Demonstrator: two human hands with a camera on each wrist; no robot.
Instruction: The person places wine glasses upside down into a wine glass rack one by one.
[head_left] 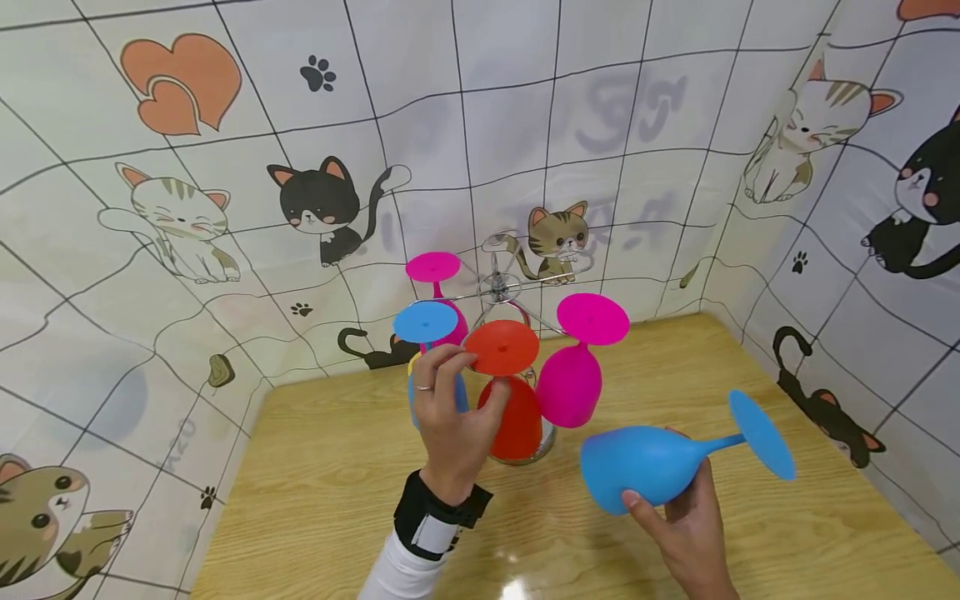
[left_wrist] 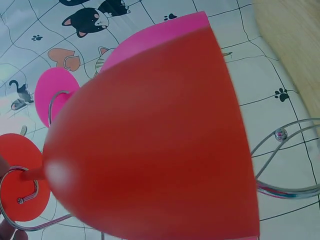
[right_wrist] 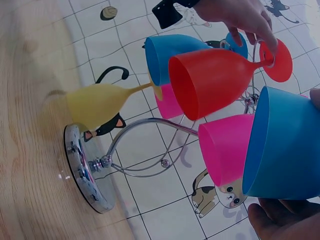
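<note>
My left hand (head_left: 452, 421) pinches the base of a red plastic goblet (head_left: 516, 429), which hangs upside down from a chrome goblet rack (head_left: 498, 287). The wire hook (left_wrist: 36, 189) curls around its stem in the left wrist view. In my right hand (head_left: 692, 527) I grip a blue goblet (head_left: 641, 462) by its bowl, tilted on its side, foot to the right, apart from the rack. A pink goblet (head_left: 572, 385) hangs right of the red one. Another blue goblet (head_left: 425, 321) and a second pink goblet (head_left: 432, 267) hang on the left.
A yellow goblet (right_wrist: 100, 104) stands upside down on the wooden table (head_left: 322, 500), mostly hidden in the head view. The rack's round chrome base (right_wrist: 82, 170) rests near it. Cat-printed cloth walls (head_left: 420, 108) enclose the table's back and sides.
</note>
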